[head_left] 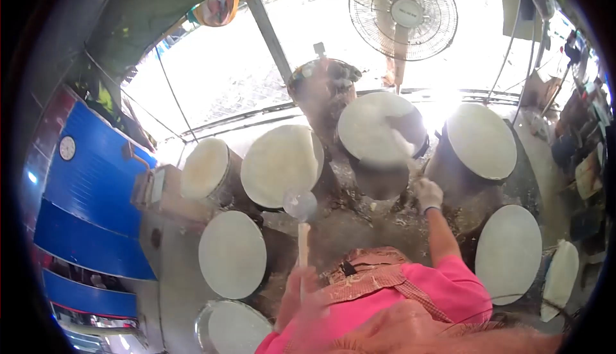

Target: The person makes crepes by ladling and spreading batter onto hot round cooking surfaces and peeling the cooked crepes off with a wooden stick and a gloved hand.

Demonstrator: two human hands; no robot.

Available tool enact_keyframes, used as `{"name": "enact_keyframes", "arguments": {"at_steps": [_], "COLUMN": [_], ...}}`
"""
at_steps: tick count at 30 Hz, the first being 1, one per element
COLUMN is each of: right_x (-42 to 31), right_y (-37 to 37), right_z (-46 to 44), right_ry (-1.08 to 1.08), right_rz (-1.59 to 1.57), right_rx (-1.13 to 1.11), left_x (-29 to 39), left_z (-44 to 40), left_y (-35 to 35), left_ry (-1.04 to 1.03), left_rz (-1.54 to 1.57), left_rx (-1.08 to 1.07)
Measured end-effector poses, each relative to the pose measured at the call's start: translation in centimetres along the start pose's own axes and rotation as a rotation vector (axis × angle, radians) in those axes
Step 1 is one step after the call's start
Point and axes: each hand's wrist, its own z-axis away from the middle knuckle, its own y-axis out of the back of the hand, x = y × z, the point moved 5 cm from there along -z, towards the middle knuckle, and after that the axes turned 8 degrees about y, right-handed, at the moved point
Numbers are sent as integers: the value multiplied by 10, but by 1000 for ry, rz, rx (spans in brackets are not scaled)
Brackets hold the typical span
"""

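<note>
My left hand (301, 283), somewhat blurred, is wrapped round the pale handle of a ladle (299, 205). The ladle's round bowl points away from me, near the front of a wide pot with a whitish round top (279, 166). Further right, my right hand (428, 195), apparently in a light glove, is closed just in front of another round white-topped pot (369, 123). What its fingers grip is too blurred to make out. That pot's white surface shows a darker patch at its right side, with a pale smear beside it.
More round white tops surround me: one at right (482, 141), one lower right (508, 254), one at left (232, 254), one at far left (205, 168). A fan (404, 14) stands beyond the pots. Blue panels (90, 187) line the left, and clutter crowds the right edge.
</note>
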Motion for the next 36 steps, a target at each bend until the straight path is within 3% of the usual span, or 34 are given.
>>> {"name": "enact_keyframes", "arguments": {"at_steps": [2,4,6,8,12,13,14,16,18,21,23,25,28,29,31,32,34,36], "right_x": [-40,-26,-66,-10,42,18,12,-9,18,26,70,51,54,52,63,42,-10,5], "right_y": [59,-20,-9,-46,22,49,33,6,-30,68,26,41,36,44,-32,-38,-15,3], "right_z": [-1,-50,-22,-10,-58,-68,-87,-70,-15,-26,-106,-189,-217,-205,-175,-152,-129,-124], "right_ry": [-197,77,189,138,-19,-201,-119,215,323,64,-82,-206,-60,-165,-64,-141,50,97], "right_rz": [-443,-203,-136,2,-247,-416,-344,-26,-31,-391,-306,-367,-881,-820,-1144,-972,-768,-577], "right_rx": [118,376,57,-16,139,91,190,173,0,161,49,50,190,104,302,252,80,158], "left_x": [4,5,6,8,8,8,9,10,12,13,9,6,15,18,21,21,20,18], "left_z": [-13,-27,-39,-50,-69,-73,-81,-93,-105,-121,-125,-130,-123,-123,-123,-123,-119,-109], "left_y": [-5,-10,-16,-23,-34,-37,-41,-48,-53,-59,-62,-67,-69,-68,-63,-60,-54,-49], "left_ry": [16,30,40,56,70,76,83,92,94,80,86,90,84,81,82,83,96,101], "left_rz": [-12,-7,-23,-42,-83,-87,-82,-84,-85,-96,-103,-104,-116,-119,-111,-109,-89,-46], "left_rx": [34,70,106,144,214,231,242,266,278,293,320,333,335,320,295,288,266,259]}}
